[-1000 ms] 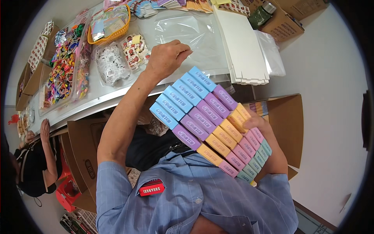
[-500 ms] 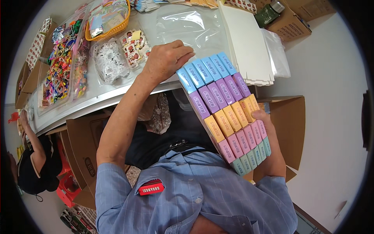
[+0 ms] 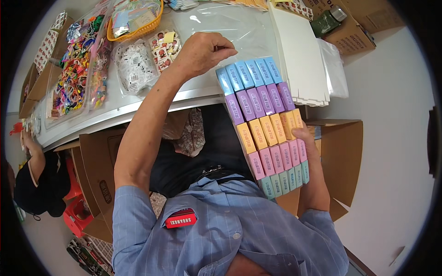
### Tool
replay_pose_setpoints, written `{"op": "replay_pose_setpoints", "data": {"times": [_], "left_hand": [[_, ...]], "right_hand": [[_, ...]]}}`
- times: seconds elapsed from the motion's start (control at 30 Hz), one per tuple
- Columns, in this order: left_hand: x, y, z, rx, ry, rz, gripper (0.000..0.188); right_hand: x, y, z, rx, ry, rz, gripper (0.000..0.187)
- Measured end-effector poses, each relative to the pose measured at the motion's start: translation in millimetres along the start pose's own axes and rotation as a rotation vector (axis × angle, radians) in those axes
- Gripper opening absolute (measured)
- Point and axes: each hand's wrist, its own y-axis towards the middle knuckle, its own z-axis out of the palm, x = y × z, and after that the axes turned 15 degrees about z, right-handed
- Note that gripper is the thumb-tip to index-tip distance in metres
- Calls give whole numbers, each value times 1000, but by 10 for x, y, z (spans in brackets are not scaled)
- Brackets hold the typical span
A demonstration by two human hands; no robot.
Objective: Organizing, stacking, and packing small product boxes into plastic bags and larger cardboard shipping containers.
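My right hand (image 3: 306,138) grips a block of small boxes (image 3: 264,126) by its right side, thumb on an orange box. The boxes stand packed in rows of blue, purple, orange, pink and green, tilted in front of my body near the table's front edge. Above the blue row, my left hand (image 3: 207,53) is raised over the table with thumb and fingers pinched together. Whatever lies in that pinch, if anything, is too small to make out. A clear plastic sheet or bag (image 3: 230,25) lies on the table beyond it.
A yellow basket (image 3: 138,34), a bag of white tags (image 3: 133,66) and a bin of colourful trinkets (image 3: 76,78) occupy the table's left. White card sheets (image 3: 299,60) are stacked at right. Open cartons (image 3: 338,161) flank me; another person (image 3: 41,179) works at far left.
My left hand has lifted away from the corner of the blue boxes, up and slightly right. The block of boxes has turned a little more upright in my right hand.
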Motion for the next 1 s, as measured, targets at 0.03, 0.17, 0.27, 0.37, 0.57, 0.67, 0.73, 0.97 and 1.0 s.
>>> {"op": "replay_pose_setpoints", "data": {"times": [0.03, 0.17, 0.27, 0.37, 0.57, 0.67, 0.73, 0.97, 1.0], "left_hand": [[-14, 13, -13, 0, -3, -32, 17], [-32, 58, -22, -34, 2, -72, 15], [22, 54, -30, -19, 157, 3, 16], [54, 78, 14, -39, 315, 100, 17], [48, 42, 75, -131, 248, 35, 16], [74, -24, 116, -239, 170, 6, 15], [104, -91, 123, -266, 173, 35, 16], [5, -197, 186, -427, -62, -199, 16], [-4, -202, 198, -415, -52, -214, 17]], "right_hand": [[-9, 43, 2, 14, -12, 10, 97], [9, 89, 100, 20, -15, 7, 94], [-29, 225, 105, 64, 8, -35, 85], [-164, 337, 20, 30, -1, -142, 66], [-376, 546, 359, 21, -38, -196, 70], [-525, 624, 406, 35, -1, -197, 70], [-521, 643, 448, 50, 23, -186, 70], [-292, 514, 521, 143, 24, -69, 72], [-295, 516, 504, 144, 9, -68, 73]]}}
